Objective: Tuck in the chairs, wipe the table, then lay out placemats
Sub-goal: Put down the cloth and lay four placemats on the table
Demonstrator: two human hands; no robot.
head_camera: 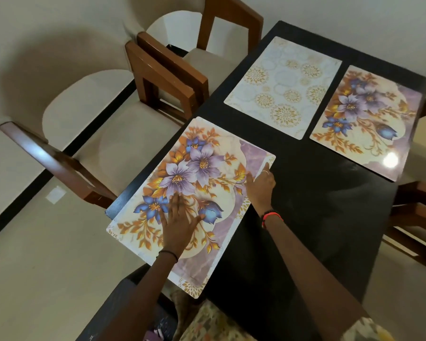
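Observation:
A floral placemat (197,168) with purple and blue flowers lies on the near left of the black table (317,205), its near corners hanging over the table's edge. My left hand (178,222) rests flat on it, fingers spread. My right hand (261,185) pinches its right edge, which lifts off another placemat (271,160) that shows just underneath. A pale gold-patterned placemat (283,87) lies flat at the far left. Beside that one, a second floral placemat (367,121) lies at the far right.
Two wooden chairs with cream seats stand at the table's left side, the near chair (123,143) and the far chair (207,57), seats only partly under the top. More wooden chair frames (418,217) show at the right. Pale floor surrounds the table.

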